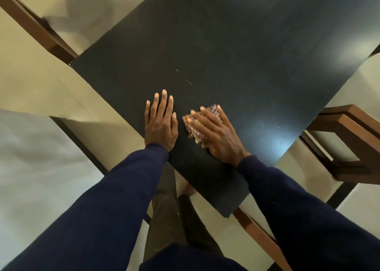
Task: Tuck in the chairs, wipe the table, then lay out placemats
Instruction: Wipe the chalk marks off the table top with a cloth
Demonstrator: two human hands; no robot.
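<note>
**A:** Closest to me, what do you have?

**B:** On my feed, two dark blue sleeves [107,198] reach forward over the near corner of the black worktop [226,54]. Both hands lie flat on it, side by side but apart.

**A:** And the cloth?

**B:** The patterned cloth [190,124] lies under the right hand [218,135], pinned to the worktop. It shows to the left of the palm and between the fingers [197,114], which are straight and spread, pressing rather than clenching. The cloth is blurred.

**A:** The left hand?

**B:** The left hand [161,124] is released, palm down, fingers extended and slightly fanned, holding nothing. It sits just beside the cloth without touching it.

**A:** Farther out?

**B:** A brown wooden chair [349,139] stands at the worktop's right edge. A second chair [35,27] meets the far left corner.
</note>
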